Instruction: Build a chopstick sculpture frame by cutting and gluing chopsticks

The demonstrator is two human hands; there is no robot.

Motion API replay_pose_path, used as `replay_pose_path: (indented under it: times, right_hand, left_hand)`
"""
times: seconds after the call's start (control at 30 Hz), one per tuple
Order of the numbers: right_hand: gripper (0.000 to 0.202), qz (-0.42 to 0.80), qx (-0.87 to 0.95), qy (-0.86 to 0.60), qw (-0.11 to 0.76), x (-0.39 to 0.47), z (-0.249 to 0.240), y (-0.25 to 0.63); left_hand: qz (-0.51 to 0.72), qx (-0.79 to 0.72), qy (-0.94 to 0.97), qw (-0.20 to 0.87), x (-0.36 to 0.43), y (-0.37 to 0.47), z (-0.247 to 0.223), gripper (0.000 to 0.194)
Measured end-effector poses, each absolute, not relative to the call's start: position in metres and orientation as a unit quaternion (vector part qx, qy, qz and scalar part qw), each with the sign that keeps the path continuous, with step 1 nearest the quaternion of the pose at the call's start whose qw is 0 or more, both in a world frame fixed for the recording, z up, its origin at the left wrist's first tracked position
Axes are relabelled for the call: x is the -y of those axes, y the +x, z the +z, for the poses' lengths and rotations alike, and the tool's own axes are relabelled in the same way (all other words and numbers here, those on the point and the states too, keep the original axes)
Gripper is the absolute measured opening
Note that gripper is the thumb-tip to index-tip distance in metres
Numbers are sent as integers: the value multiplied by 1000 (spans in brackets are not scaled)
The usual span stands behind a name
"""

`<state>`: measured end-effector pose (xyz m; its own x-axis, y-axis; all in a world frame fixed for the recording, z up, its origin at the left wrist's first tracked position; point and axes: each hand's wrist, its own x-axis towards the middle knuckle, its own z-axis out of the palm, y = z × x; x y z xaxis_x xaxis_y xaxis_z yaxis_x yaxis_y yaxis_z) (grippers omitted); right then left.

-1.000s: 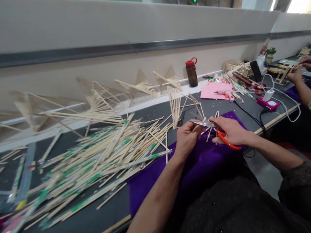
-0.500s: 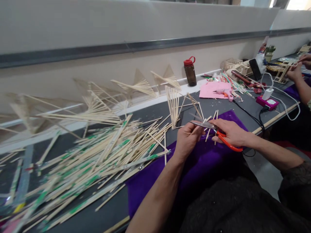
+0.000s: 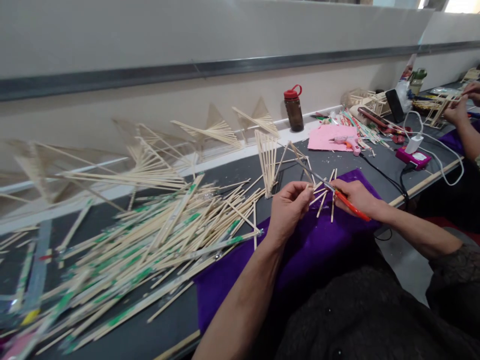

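Note:
My left hand (image 3: pixel 289 206) is closed in a pinch over the purple cloth (image 3: pixel 300 260), with the pale end of a thin wooden stick (image 3: pixel 310 186) showing at its fingertips; the rest is hidden. Just to the right, my right hand (image 3: pixel 356 196) grips scissors (image 3: pixel 350 205) by their orange handles. Their blades point up and left, beyond my left fingertips. A few short wooden sticks (image 3: pixel 321 204) lie on the cloth between the hands. Behind them stand a fan-shaped stick frame (image 3: pixel 267 162) and a triangular stick frame (image 3: pixel 292 159).
A large pile of sticks (image 3: pixel 161 240), some with green-marked wrappers, covers the left. More stick fans (image 3: pixel 210 132) line the wall. At the back are a red-lidded bottle (image 3: pixel 293 110), a glue gun (image 3: pixel 347 142) on pink paper, and a purple power adapter (image 3: pixel 413 158). Another person's hand (image 3: pixel 455 111) works far right.
The scissors have turned and moved away from my left fingertips, their blades now angled up instead of lying across them. My left hand has stayed nearly in place.

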<state>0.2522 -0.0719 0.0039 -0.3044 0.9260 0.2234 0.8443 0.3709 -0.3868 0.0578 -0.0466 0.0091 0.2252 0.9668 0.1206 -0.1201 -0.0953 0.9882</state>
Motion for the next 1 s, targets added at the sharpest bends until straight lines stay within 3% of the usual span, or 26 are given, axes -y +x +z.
replay_pose_path:
  times: [0.17, 0.33, 0.6, 1.0]
  right_hand:
    - [30, 66, 786, -565, 240, 79, 9, 251]
    - [44, 28, 734, -629, 254, 80, 20, 261]
    - [68, 9, 656, -750, 78, 49, 30, 296]
    - [41, -57, 718, -688, -85, 25, 27, 295]
  left_hand:
    - [503, -384, 525, 569, 46, 56, 14, 23]
    - [509, -395, 517, 564, 45, 55, 16, 32]
    - [491, -382, 511, 594, 43, 55, 15, 35]
    - [473, -371, 514, 612, 45, 55, 13, 39]
